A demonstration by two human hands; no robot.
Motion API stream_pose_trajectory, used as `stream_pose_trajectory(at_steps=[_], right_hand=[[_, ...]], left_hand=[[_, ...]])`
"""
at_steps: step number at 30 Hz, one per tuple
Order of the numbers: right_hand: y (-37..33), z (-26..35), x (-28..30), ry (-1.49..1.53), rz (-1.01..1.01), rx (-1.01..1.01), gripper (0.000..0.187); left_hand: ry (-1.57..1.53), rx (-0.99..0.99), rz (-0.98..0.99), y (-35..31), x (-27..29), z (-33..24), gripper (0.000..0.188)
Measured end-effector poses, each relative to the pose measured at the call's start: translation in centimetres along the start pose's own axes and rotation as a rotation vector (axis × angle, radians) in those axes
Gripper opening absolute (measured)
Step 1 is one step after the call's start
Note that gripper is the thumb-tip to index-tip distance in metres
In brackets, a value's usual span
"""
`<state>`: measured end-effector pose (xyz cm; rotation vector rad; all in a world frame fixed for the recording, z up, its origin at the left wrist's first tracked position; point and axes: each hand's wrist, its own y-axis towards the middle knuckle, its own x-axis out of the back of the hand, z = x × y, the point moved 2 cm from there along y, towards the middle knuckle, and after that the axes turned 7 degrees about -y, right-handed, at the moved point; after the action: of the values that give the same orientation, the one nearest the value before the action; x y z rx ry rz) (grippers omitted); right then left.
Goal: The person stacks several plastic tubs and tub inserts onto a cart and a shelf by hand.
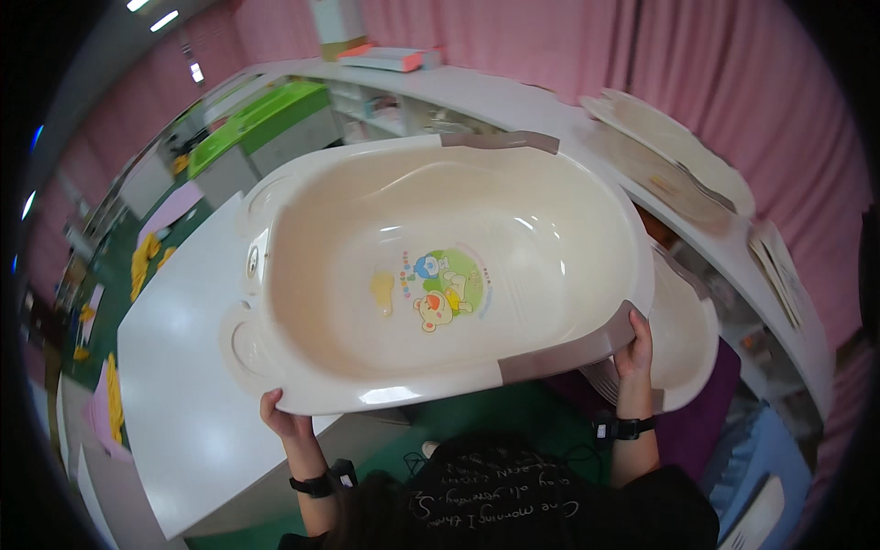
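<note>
A large cream baby bathtub [348,220] with brown side grips and a cartoon animal picture on its floor is held up in front of me, its hollow facing me. My left hand [286,420] is closed on the tub's near rim at the lower left, thumb on top. At the right, my right hand [634,348] grips the brown side grip [568,346] of the same tub. The fingers of both hands are partly hidden beneath the rim. Both wrists wear black bands.
A white table [183,367] lies left of and below the tub. More cream tubs [687,339] are stacked at the right, beside a purple cloth [724,385] and a blue chair [765,458]. Another tub [678,137] leans on the white counter [513,105] by the pink curtains.
</note>
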<state>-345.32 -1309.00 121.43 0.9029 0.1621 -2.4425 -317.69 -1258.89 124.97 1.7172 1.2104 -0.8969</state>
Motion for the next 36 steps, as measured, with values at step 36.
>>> stream_pose_trajectory(at_steps=[36], right_hand=[[10.8,7.4,31.2,0.051,-0.774,0.345,0.051]], left_hand=[[0.032,1.104,0.194,21.5,-12.4,70.5,0.055]])
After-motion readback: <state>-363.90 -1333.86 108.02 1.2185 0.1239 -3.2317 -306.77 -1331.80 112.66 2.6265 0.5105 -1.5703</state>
